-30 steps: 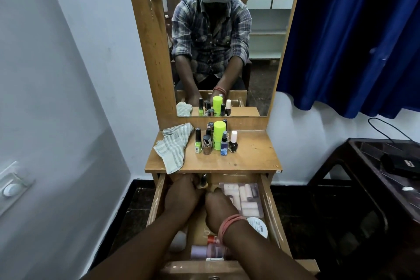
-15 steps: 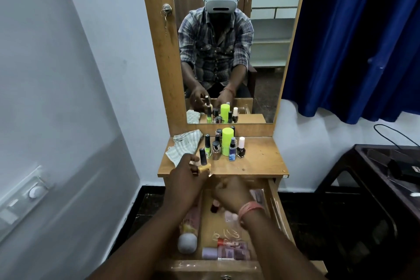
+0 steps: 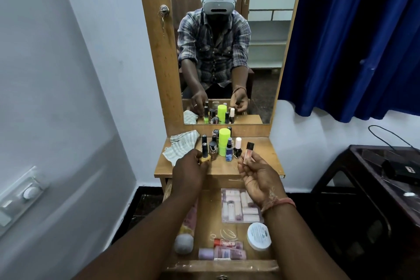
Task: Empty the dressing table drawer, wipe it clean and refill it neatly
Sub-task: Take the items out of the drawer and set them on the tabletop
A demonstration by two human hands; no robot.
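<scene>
The wooden drawer (image 3: 220, 265) is pulled open below the dressing table top (image 3: 261, 166). My left hand (image 3: 188, 169) grips a small yellow nail polish bottle (image 3: 204, 157) with a black cap and sets it at the left of the bottle cluster (image 3: 221, 145) on the top. My right hand (image 3: 255, 171) holds up a small pink bottle (image 3: 247, 153) with a black cap, just right of the cluster. In the drawer lie a clear box of small tubes (image 3: 241, 206), a white round jar (image 3: 259, 235), pink tubes (image 3: 223, 250) and a long bottle (image 3: 185, 237).
A striped cloth (image 3: 181, 145) lies on the table top's left side. The mirror (image 3: 227, 41) stands behind the bottles. A blue curtain (image 3: 354, 34) hangs at right, above a dark side table (image 3: 386, 173). A white wall runs along the left.
Both hands have come up out of the drawer to the table top. The left carried the yellow bottle to the cluster, and the right lifted out the pink bottle.
</scene>
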